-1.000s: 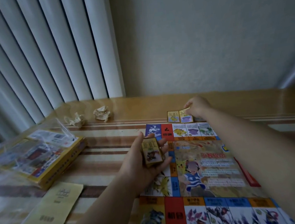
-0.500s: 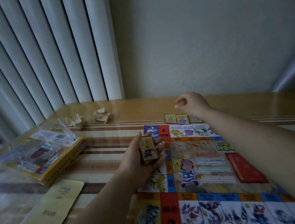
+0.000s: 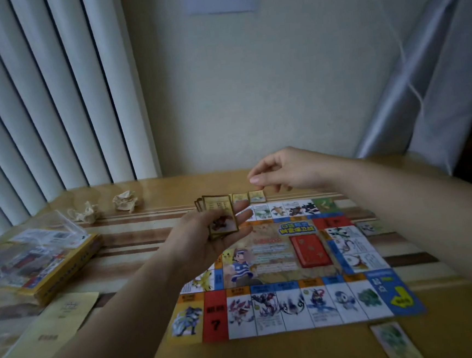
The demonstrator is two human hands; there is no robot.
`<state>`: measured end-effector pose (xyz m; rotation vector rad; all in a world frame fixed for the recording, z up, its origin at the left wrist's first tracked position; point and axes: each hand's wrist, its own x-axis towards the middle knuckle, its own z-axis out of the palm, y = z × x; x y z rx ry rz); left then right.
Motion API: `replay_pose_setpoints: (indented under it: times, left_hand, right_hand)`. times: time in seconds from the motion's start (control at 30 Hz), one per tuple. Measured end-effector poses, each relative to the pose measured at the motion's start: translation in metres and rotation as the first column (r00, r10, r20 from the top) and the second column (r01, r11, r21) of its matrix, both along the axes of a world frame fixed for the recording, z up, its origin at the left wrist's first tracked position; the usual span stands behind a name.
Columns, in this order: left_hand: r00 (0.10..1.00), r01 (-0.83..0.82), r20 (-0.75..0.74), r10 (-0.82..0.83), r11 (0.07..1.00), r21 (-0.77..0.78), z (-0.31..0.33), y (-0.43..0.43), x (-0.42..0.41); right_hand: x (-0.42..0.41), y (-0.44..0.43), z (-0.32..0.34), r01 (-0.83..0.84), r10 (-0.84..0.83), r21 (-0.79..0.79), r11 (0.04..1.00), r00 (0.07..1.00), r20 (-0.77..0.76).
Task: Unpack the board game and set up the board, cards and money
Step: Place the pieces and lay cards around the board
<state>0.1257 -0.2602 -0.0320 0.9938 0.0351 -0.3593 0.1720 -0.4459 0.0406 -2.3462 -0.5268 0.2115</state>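
Left hand (image 3: 205,238): palm up, forearm extended from the lower left, thumb and fingers curled round a card stack (image 3: 221,217). Right hand (image 3: 288,171): raised beyond the left hand, palm down, fingers curled, thumb tip near forefinger, nothing visible between them.

Wooden table (image 3: 287,354) carries striped cloth (image 3: 137,239), game board (image 3: 279,263), yellow box (image 3: 63,276), crumpled papers (image 3: 125,201).
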Motion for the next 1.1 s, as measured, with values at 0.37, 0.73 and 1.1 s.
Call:
replay_pose_setpoints:
  times: [0.37,0.73,1.1]
  left_hand:
    - [0.983,0.141,0.106,-0.148,0.988,0.068,0.017,-0.046,-0.046]
    - [0.986,0.152,-0.052,-0.155,0.987,-0.061,0.017,-0.058,-0.037]
    - [0.994,0.052,-0.098,-0.050,0.999,0.016,-0.026,-0.047,0.022]
  right_hand:
    - [-0.067,-0.023,-0.001,0.150,-0.141,0.157,0.976,0.988,-0.071]
    - [-0.063,-0.037,-0.006,0.200,-0.200,-0.006,0.980,0.976,-0.084]
    - [0.053,-0.095,-0.050,0.565,-0.565,0.218,0.796,0.822,-0.066]
